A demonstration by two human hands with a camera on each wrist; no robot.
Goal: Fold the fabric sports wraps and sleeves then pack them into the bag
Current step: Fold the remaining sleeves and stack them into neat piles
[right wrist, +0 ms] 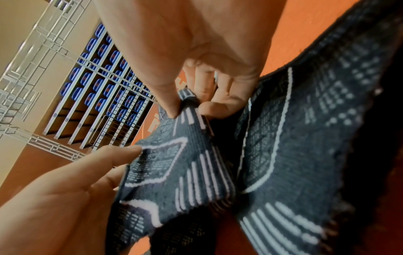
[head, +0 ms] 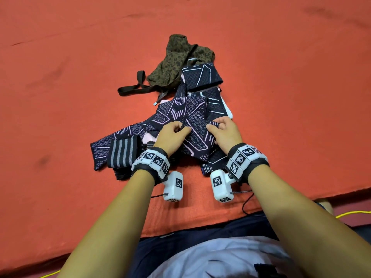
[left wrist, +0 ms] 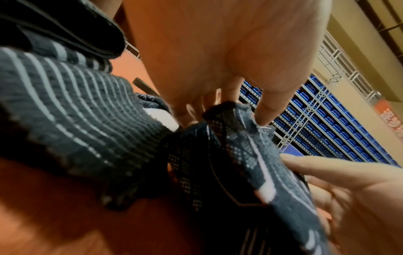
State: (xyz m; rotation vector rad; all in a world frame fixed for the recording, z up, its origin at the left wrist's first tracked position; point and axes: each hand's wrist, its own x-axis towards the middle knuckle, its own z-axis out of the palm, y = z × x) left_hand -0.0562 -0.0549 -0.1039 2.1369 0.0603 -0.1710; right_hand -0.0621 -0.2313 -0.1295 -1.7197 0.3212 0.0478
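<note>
A heap of dark navy sleeves with pale line patterns [head: 180,115] lies on the orange mat. My left hand [head: 176,131] pinches the top edge of one patterned sleeve [head: 197,137], seen in the left wrist view as thumb and fingers on the sleeve [left wrist: 231,131]. My right hand [head: 218,129] pinches the same sleeve's [right wrist: 181,155] other corner between thumb and forefinger. A rolled grey-striped wrap [head: 123,151] sits at the left of the heap, close by in the left wrist view [left wrist: 76,107]. The olive leopard-print bag [head: 176,63] lies beyond the heap, its strap [head: 134,88] trailing left.
The orange mat [head: 60,97] spreads wide on all sides of the heap. Its near edge [head: 200,221] runs just in front of my body. A yellow cable [head: 353,213] lies on the floor at the right. Blue stadium seats [left wrist: 327,124] and railings stand far behind.
</note>
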